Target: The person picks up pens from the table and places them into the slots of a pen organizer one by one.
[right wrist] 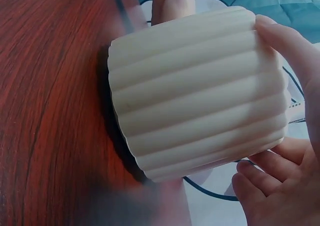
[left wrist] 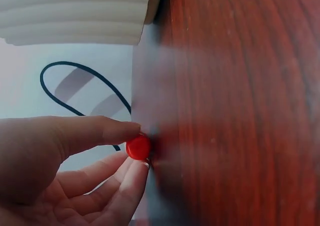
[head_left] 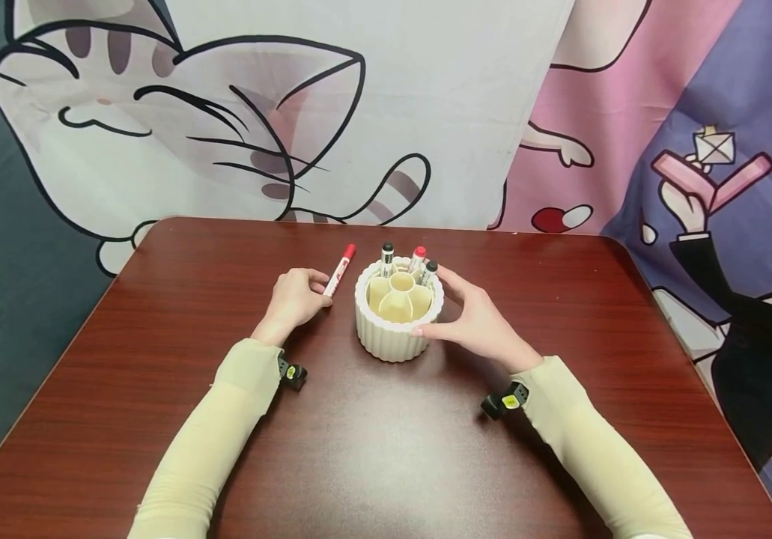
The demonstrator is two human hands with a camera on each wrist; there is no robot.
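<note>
My left hand [head_left: 294, 303] pinches a white marker with a red cap [head_left: 340, 271] by its near end, left of the pen holder. In the left wrist view its red end [left wrist: 138, 147] shows between thumb and fingertips. A ribbed cream pen holder [head_left: 394, 343] stands on the table, with petal-shaped compartments inside. My right hand [head_left: 483, 322] grips it from the right, thumb at the near rim and fingers round the far side. At the back of the holder stand two black-capped markers [head_left: 387, 258] and a red-capped marker [head_left: 417, 258].
The holder and marker are on a reddish-brown wooden table [head_left: 386, 449] with rounded far corners. Behind its far edge hangs a cloth [head_left: 466, 112] printed with a cartoon cat and other figures. Black cameras are strapped to both wrists.
</note>
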